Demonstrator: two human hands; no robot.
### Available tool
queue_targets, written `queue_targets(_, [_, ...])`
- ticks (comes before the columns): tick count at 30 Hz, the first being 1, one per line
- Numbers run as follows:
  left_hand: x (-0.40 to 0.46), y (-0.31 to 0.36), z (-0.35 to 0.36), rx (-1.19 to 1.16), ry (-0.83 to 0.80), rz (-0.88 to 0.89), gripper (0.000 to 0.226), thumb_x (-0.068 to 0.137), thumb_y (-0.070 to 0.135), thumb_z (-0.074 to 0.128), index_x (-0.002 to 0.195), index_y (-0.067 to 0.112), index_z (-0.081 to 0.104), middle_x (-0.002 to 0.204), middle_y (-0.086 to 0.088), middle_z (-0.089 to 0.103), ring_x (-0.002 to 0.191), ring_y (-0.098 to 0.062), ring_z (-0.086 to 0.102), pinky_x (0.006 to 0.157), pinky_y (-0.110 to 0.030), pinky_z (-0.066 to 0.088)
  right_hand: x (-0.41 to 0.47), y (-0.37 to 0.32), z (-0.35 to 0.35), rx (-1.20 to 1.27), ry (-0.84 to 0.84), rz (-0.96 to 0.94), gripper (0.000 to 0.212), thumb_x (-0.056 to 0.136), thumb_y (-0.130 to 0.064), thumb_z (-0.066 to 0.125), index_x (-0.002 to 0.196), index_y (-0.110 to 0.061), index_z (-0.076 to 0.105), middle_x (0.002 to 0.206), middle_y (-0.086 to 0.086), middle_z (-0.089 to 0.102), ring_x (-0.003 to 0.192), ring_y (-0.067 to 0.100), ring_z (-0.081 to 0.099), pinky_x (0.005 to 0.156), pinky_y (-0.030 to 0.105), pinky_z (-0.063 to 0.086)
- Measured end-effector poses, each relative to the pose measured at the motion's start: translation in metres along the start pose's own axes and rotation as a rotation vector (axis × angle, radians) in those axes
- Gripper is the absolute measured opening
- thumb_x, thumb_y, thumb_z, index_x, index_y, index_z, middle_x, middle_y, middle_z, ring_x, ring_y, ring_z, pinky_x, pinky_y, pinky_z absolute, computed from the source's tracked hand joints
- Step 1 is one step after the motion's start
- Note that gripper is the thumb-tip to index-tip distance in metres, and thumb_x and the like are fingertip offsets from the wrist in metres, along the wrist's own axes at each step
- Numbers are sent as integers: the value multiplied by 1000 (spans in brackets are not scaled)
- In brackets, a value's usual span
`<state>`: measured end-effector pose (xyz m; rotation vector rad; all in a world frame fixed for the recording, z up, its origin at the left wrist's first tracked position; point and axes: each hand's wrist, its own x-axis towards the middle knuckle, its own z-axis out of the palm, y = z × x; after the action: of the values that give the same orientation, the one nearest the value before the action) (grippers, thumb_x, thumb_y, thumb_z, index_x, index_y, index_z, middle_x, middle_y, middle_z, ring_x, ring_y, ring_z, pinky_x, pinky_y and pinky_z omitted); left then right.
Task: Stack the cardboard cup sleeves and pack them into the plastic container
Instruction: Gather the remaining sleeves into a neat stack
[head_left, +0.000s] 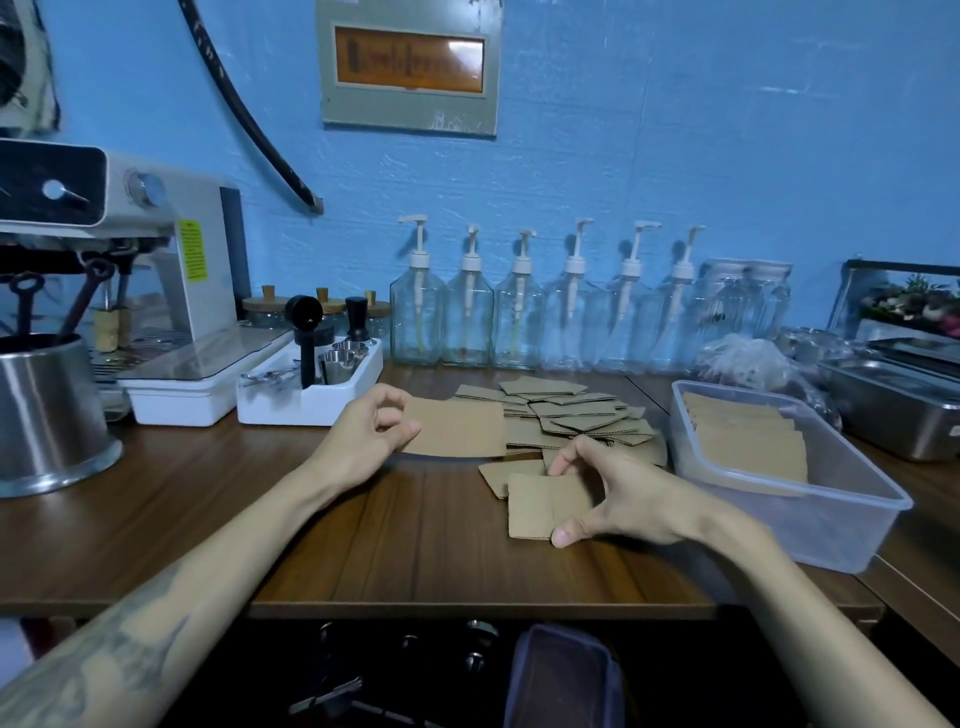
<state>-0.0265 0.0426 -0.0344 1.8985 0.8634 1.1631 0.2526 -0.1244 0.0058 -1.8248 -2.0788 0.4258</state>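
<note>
My left hand (371, 428) pinches the left edge of a flat brown cardboard sleeve (460, 428), held just above the wooden table. My right hand (615, 496) grips another sleeve (540, 506) lying on the table, thumb at its near edge and fingers at its far edge. Behind both lies a loose pile of several sleeves (576, 415). On the right stands a clear plastic container (831, 525) with a row of sleeves (748, 441) inside it.
A white tray with metal cups (311, 389) and an espresso machine (156, 270) stand at the left, a steel pot (47, 415) further left. Glass pump bottles (519, 312) line the wall. A steel tray (893, 410) sits behind the container.
</note>
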Motion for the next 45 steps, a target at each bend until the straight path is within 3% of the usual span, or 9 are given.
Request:
queue_targets(5, [-1, -3, 0, -31, -82, -53, 26, 92, 2, 64, 108, 19, 52, 73, 0, 72, 65, -10, 65, 65, -25, 47, 16, -2, -8, 192, 78, -95, 32, 87, -11, 72, 113, -27, 63, 113, 2, 66, 106, 20, 59, 92, 23, 46])
queue_targets(10, [-2, 0, 1, -18, -134, -27, 40, 91, -6, 60, 121, 20, 54, 72, 8, 70, 71, -3, 63, 68, -15, 46, 47, -17, -13, 299, 282, -135, 34, 88, 0, 66, 109, -26, 70, 102, -1, 69, 95, 15, 62, 77, 12, 46])
queue_targets(14, [-4, 4, 1, -35, -202, -39, 49, 89, -12, 58, 124, 22, 53, 97, 1, 75, 94, -16, 68, 84, -25, 53, 76, -35, -1, 242, 368, -157, 34, 86, -1, 68, 105, -30, 71, 97, -14, 67, 91, 10, 61, 75, 16, 46])
queue_targets(17, [-5, 5, 3, -97, -240, -68, 49, 86, -10, 66, 124, 20, 54, 113, -5, 73, 106, -18, 68, 93, -31, 54, 94, -49, 13, 127, 399, -216, 32, 85, -4, 71, 108, -25, 72, 103, -10, 63, 97, 11, 58, 89, 26, 47])
queue_targets(26, [-1, 4, 3, -107, -105, -39, 32, 90, -9, 60, 113, 13, 58, 105, -5, 74, 99, -19, 69, 89, -32, 54, 109, -44, 38, -123, 518, -296, 52, 85, -22, 72, 134, -33, 57, 117, -7, 47, 111, 14, 40, 99, 34, 37])
queue_targets(29, [0, 3, 1, -100, -67, -28, 45, 89, -11, 60, 118, 22, 51, 102, -5, 74, 96, -20, 69, 88, -35, 55, 107, -36, 41, 68, 401, -211, 63, 92, -18, 65, 148, -32, 39, 126, -4, 48, 121, 14, 43, 109, 38, 36])
queue_targets(32, [0, 2, -1, -43, -111, 3, 66, 86, -10, 64, 132, 34, 44, 107, -11, 68, 98, -13, 66, 85, -23, 52, 104, -35, 46, 111, 350, -203, 69, 94, -8, 59, 152, -33, 31, 137, -5, 47, 132, 13, 42, 114, 35, 33])
queue_targets(37, [0, 3, 1, 91, -97, 9, 47, 86, 0, 68, 121, 29, 58, 116, 1, 62, 106, -16, 60, 90, -28, 50, 107, -42, 52, 30, 370, -240, 56, 91, 3, 55, 142, -20, 51, 129, -1, 53, 126, 17, 45, 100, 16, 29])
queue_targets(45, [-2, 1, -1, 51, -85, 24, 42, 91, -4, 62, 118, 28, 59, 119, -2, 65, 109, -15, 62, 95, -29, 51, 105, -42, 48, 53, 462, -238, 49, 88, 5, 59, 130, -20, 62, 114, -4, 63, 110, 16, 57, 96, 24, 43])
